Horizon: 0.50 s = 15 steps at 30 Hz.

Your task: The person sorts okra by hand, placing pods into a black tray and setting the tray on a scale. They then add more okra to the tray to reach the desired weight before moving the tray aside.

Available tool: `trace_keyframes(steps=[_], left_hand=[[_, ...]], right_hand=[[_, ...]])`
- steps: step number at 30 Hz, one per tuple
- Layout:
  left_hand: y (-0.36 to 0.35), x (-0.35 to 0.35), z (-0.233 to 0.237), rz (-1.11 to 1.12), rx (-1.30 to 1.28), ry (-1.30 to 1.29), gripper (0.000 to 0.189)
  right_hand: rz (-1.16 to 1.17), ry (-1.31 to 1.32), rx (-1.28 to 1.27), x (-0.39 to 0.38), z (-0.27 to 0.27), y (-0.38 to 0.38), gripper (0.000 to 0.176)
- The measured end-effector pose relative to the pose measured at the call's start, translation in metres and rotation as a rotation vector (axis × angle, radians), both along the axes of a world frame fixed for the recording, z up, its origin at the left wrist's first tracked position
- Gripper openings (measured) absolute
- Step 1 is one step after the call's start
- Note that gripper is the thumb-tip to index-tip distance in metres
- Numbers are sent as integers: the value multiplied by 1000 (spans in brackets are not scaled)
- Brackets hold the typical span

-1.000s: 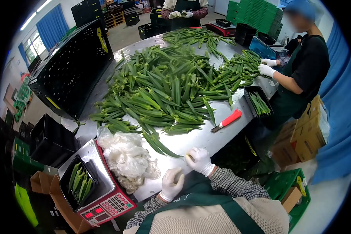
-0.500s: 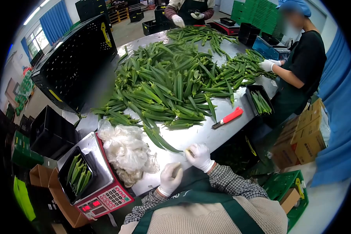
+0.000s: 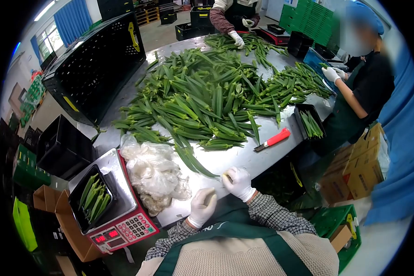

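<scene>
Both gloved hands at the worktop's (image 3: pixel 237 158) near edge: left hand (image 3: pixel 202 208) released, fingers loosely curved away from the thumb; right hand's (image 3: pixel 239 183) fingers curled in, can't tell on what! Okra pods (image 3: pixel 188 112) heap mid-worktop, trailing towards the right hand; crumpled plastic bags (image 3: pixel 152 170) lie near the left.

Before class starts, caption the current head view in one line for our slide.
Left hand and right hand, both gloved, at the metal table, facing heaped okra.
</scene>
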<state>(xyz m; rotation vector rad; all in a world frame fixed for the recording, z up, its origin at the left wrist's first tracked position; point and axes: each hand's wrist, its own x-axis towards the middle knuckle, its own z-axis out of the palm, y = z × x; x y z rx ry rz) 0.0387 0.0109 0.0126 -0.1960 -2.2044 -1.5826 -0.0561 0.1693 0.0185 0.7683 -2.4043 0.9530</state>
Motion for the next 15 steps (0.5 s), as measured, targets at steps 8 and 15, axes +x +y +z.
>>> trace_keyframes(steps=[8,15], left_hand=[[0,2,0,7,72,-50,17],[0,0,0,94,114,-32,14]], right_hand=[[-7,-39,13,0,-2,-1,5],[69,-239,123,-4,25,-28,27]])
